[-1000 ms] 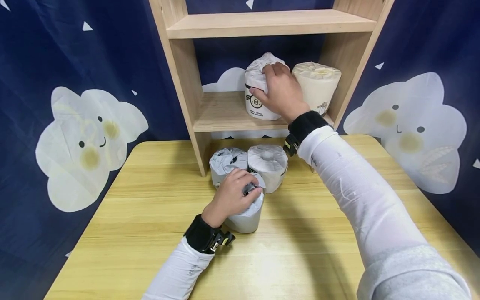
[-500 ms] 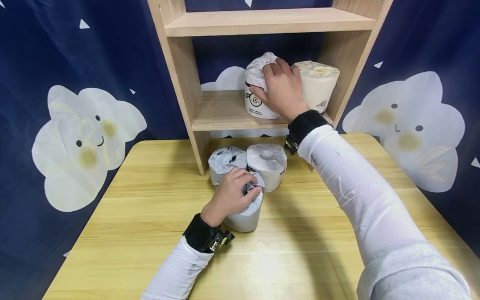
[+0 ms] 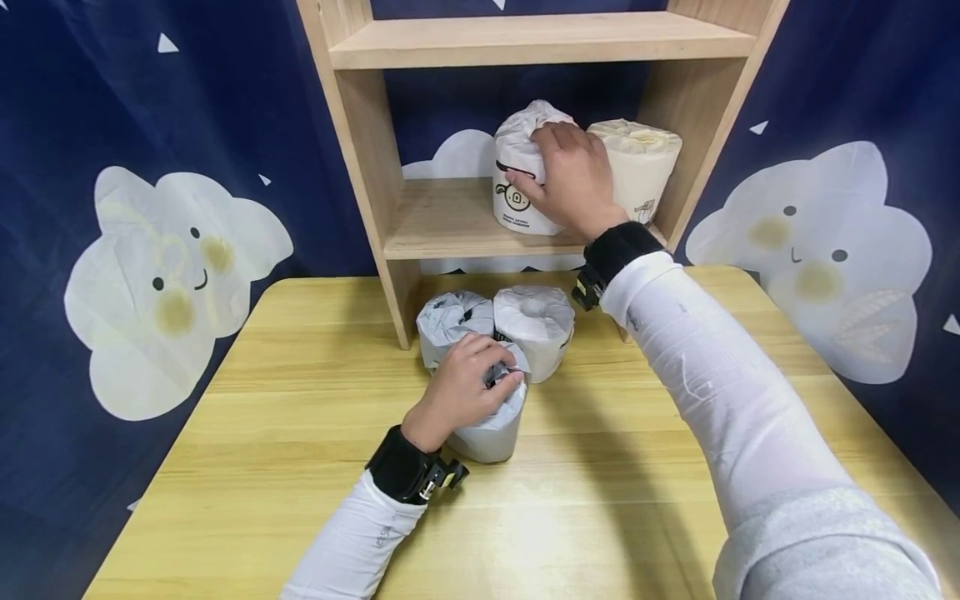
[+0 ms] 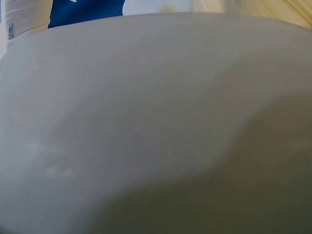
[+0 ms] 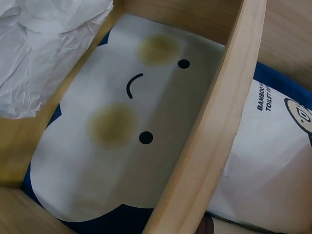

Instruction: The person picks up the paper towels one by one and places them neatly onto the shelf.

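Observation:
On the middle shelf, my right hand (image 3: 573, 179) grips the top and front of a white wrapped toilet roll (image 3: 517, 204) with a printed cartoon face. Its lettering and lower side show in the right wrist view at right. Close beside it, to the right, stands a cream toilet roll (image 3: 648, 162), partly behind the hand. Down on the table, my left hand (image 3: 465, 383) holds the top of a grey-wrapped toilet roll (image 3: 487, 442), fingers curled over its crumpled end. That roll's pale side (image 4: 146, 122) fills nearly all of the left wrist view.
Behind the held grey roll stand another grey-wrapped roll (image 3: 450, 321) and a white roll (image 3: 536, 325), at the foot of the wooden shelf unit (image 3: 517, 42). The shelf's front edge (image 3: 480, 250) runs under the right wrist. A blue cloud-print curtain (image 3: 315, 108) hangs behind.
My right hand and the white toilet roll have shifted slightly right along the shelf, toward the cream roll. The left hand has stayed in place on the grey roll.

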Available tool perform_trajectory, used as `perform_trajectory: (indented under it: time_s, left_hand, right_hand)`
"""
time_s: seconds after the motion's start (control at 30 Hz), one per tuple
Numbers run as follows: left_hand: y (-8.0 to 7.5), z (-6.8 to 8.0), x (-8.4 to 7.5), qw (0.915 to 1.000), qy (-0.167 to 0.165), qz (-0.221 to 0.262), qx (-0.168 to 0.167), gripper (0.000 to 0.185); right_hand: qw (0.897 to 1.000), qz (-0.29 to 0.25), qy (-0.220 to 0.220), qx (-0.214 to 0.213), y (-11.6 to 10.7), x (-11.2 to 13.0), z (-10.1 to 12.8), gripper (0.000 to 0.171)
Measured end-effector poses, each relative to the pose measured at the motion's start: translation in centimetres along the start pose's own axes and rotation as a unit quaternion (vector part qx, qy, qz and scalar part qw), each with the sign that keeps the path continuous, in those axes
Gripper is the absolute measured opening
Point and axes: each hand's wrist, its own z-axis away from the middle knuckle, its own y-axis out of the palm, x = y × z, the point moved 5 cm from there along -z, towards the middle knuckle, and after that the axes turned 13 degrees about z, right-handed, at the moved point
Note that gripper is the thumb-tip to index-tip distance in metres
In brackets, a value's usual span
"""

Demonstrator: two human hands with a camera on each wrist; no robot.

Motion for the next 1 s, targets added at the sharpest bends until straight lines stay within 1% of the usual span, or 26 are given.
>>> perform_trajectory:
  time_s: [0.17, 0.43, 0.57, 0.7, 0.83, 1.0]
  left_hand:
    - [0.04, -0.04, -0.02, 1.0, 0.003, 0.001, -0.001, 0.017]
    - [0.13, -0.13, 0.01, 1.0, -0.003, 0.001, 0.003, 0.015]
    - [0.18, -0.1, 0.01, 1.0, 0.0, 0.0, 0.002, 0.015]
    - [0.2, -0.07, 0.03, 1.0, 0.002, -0.001, 0.002, 0.016]
    - [0.13, -0.09, -0.07, 1.0, 0.0, 0.0, 0.001, 0.016]
    - [0.13, -0.12, -0.11, 1.0, -0.001, 0.002, 0.001, 0.014]
  right_hand:
    - [1.0, -0.004, -0.001, 0.014, 0.02, -0.14, 0.06, 0.061]
    - [1.0, -0.013, -0.002, 0.015, -0.09, -0.22, 0.07, 0.061]
    - [1.0, -0.019, 0.0, 0.022, -0.14, -0.2, 0.11, 0.061]
    - [1.0, -0.019, -0.003, 0.019, -0.17, -0.15, 0.13, 0.061]
    - [1.0, -0.017, -0.014, -0.001, -0.28, -0.14, 0.18, 0.06]
    - [0.998, -0.025, -0.028, -0.042, -0.75, -0.11, 0.48, 0.058]
